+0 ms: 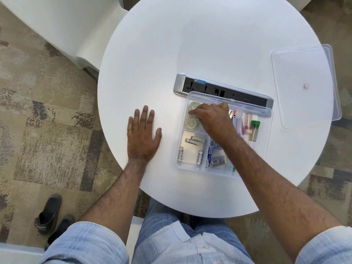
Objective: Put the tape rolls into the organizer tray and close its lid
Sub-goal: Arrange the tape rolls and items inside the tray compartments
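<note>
A clear organizer tray (265,134) sits on the round white table. Two clear tape rolls lie in its far left compartment: one roll (192,123) nearer me and one roll (194,106) behind it. My right hand (213,119) reaches into that compartment, fingers resting on the far roll and partly hiding it. My left hand (142,134) lies flat and spread on the table left of the tray, holding nothing. The clear lid (304,86) lies apart at the table's right edge, overhanging it slightly.
Batteries (192,149), small packets (217,159), a green-capped tube (254,130) and other small items fill the other compartments. A grey and black power socket strip (205,88) lies just behind the tray. A white chair (62,29) stands at far left.
</note>
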Demonstrator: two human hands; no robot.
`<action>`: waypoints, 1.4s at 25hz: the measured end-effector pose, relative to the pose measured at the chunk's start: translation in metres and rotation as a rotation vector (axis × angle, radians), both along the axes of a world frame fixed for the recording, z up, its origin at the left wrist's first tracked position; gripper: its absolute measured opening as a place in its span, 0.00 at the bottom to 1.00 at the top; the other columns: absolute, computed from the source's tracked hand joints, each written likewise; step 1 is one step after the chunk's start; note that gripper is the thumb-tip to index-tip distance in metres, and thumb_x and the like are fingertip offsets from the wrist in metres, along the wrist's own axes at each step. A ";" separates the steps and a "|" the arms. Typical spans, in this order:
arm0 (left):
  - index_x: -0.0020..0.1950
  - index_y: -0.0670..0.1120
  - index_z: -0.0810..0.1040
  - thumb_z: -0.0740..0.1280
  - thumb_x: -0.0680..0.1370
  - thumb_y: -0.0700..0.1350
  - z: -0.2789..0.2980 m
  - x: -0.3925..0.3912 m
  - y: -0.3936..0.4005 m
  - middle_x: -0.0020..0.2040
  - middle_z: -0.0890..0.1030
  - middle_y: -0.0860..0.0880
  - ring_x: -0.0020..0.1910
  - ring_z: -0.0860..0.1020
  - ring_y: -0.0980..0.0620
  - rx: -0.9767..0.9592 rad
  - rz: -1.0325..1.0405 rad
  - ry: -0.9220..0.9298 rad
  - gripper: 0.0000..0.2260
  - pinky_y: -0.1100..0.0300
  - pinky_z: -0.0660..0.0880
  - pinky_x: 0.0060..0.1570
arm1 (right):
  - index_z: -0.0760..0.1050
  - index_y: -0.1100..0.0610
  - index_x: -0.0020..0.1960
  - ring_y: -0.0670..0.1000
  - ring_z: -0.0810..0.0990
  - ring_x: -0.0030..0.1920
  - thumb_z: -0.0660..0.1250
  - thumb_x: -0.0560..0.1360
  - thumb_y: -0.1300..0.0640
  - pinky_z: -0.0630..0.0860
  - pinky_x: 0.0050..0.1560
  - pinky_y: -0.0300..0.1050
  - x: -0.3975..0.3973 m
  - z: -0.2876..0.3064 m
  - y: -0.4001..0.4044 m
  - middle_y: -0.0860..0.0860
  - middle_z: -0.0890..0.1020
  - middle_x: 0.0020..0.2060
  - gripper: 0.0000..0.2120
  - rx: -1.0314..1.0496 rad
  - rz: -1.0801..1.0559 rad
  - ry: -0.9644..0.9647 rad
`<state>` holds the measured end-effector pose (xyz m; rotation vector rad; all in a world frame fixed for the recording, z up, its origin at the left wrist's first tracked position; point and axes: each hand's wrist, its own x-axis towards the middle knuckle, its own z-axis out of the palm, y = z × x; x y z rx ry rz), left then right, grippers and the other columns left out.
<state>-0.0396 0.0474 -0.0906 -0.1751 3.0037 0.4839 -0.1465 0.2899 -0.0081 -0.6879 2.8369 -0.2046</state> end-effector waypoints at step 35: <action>0.85 0.48 0.55 0.58 0.84 0.55 0.001 0.000 0.000 0.86 0.52 0.49 0.86 0.49 0.45 0.006 0.004 -0.002 0.30 0.43 0.50 0.83 | 0.74 0.50 0.56 0.54 0.81 0.44 0.74 0.72 0.56 0.64 0.53 0.52 -0.015 -0.015 0.001 0.47 0.86 0.45 0.15 0.103 0.046 0.106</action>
